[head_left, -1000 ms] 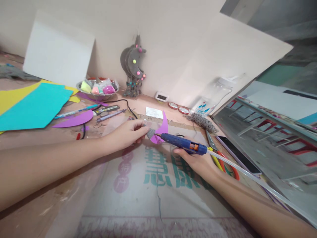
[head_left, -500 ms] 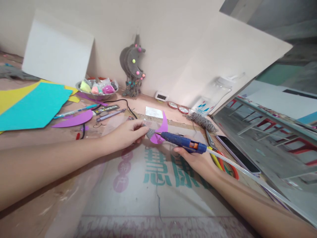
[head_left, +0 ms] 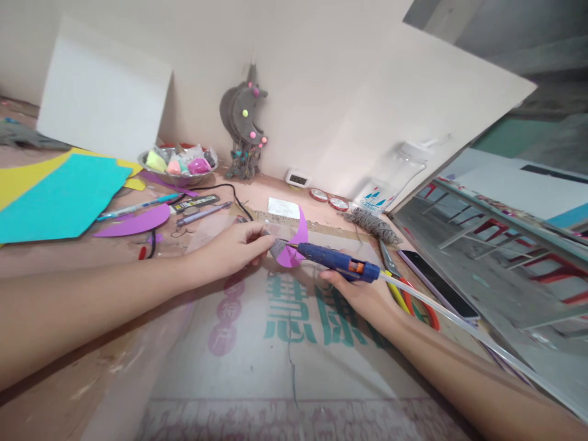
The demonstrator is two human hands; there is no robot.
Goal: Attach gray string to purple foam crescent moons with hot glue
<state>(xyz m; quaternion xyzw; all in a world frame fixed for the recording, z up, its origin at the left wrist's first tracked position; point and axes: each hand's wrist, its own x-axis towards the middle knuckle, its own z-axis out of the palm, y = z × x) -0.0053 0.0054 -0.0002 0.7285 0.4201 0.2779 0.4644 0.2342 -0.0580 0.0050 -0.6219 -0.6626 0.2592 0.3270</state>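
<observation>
Bottle [head_left: 390, 174] at tabletop's [head_left: 110, 251] back right, label reads "CLASSIC". Printed sheet [head_left: 229, 376] under the hands: large green Chinese characters, smaller ones in pink circles. Left hand [head_left: 243, 246] pinches small gray yarn-like piece [head_left: 277, 247] at purple crescent cutout [head_left: 302, 233], mid-tabletop. Right hand [head_left: 361, 294] wrapped around blue glue gun [head_left: 337, 260], nozzle at gray piece; contact unclear. Phone [head_left: 438, 285] lies along right edge; sheet's near part stretches between forearms.

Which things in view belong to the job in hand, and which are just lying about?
In the job:
blue glue gun, in the right hand
grey piece, in the left hand
purple crescent adjoining it
grey yarn bundle, probably

Lying about, apparently:
phone
clear bottle
small clock
</observation>
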